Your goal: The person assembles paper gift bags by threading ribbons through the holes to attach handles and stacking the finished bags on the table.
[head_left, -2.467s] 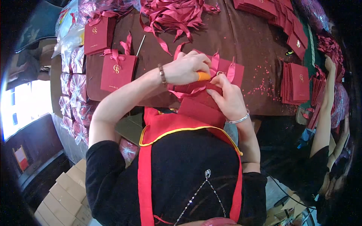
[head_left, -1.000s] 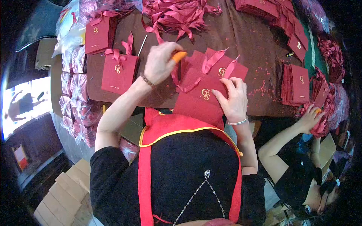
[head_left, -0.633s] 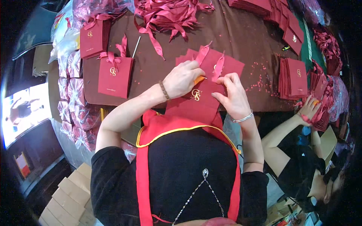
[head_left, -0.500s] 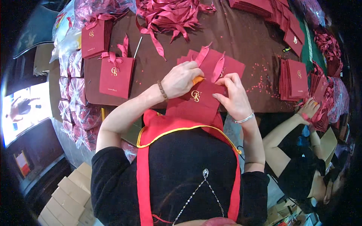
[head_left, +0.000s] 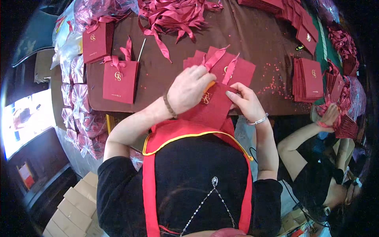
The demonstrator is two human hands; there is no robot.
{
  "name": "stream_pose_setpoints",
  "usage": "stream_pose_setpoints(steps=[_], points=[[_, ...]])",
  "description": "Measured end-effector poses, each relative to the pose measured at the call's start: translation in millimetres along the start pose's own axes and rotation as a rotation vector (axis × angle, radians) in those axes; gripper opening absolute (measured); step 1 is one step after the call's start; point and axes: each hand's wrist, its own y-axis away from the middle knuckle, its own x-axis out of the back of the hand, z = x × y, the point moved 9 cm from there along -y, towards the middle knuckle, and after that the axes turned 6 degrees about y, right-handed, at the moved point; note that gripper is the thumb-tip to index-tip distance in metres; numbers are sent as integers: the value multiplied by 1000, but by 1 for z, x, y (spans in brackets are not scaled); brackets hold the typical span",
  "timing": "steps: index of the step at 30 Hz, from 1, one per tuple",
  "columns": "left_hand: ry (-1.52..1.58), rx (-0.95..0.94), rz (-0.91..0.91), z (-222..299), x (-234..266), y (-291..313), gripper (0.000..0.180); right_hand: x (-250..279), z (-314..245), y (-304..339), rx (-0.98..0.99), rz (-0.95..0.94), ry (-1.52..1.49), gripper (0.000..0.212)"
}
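Observation:
A dark red paper gift bag (head_left: 207,111) with a gold emblem lies flat at the table's near edge, just in front of my apron. My left hand (head_left: 190,90) is closed over its upper part, around a small orange tool (head_left: 210,85) whose tip is hidden. On the bag's upper right edge my right hand (head_left: 249,103) pinches the paper between thumb and fingers. More red bags (head_left: 242,71) lie fanned out beneath and beyond it. Two pink-red ribbon ends (head_left: 216,59) stick up past my left hand.
A heap of loose ribbons (head_left: 173,17) lies at the far side. Bag stacks stand at left (head_left: 120,85) and right (head_left: 308,81). Red bits (head_left: 272,79) are scattered on the brown cloth. Another person's hand (head_left: 331,115) handles ribbons at right. Cardboard boxes (head_left: 75,205) stand lower left.
My left hand has turned and shifted slightly down over the bag's emblem. My right hand has closed onto the bag's edge, lifting it a little. The other person's hand has moved.

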Motion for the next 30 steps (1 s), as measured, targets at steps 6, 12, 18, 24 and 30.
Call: stream_pose_setpoints(steps=[6, 12, 18, 24, 30], points=[[-256, 38, -44, 5, -24, 14, 8, -2, -1, -1, 33, 40, -17, 26], [-301, 64, -23, 10, -20, 8, 8, -3, -9, 3, 55, 65, -32, 24], [-297, 51, -30, 15, -20, 7, 9, -4, -22, 6, 264, 103, 67, 18], [-398, -13, 53, 29, -19, 3, 6, -3, -30, 11, 303, 142, 88, 18], [-343, -21, 55, 30, -24, 5, 8, 2, -43, 17, 383, 172, 141, 13]])
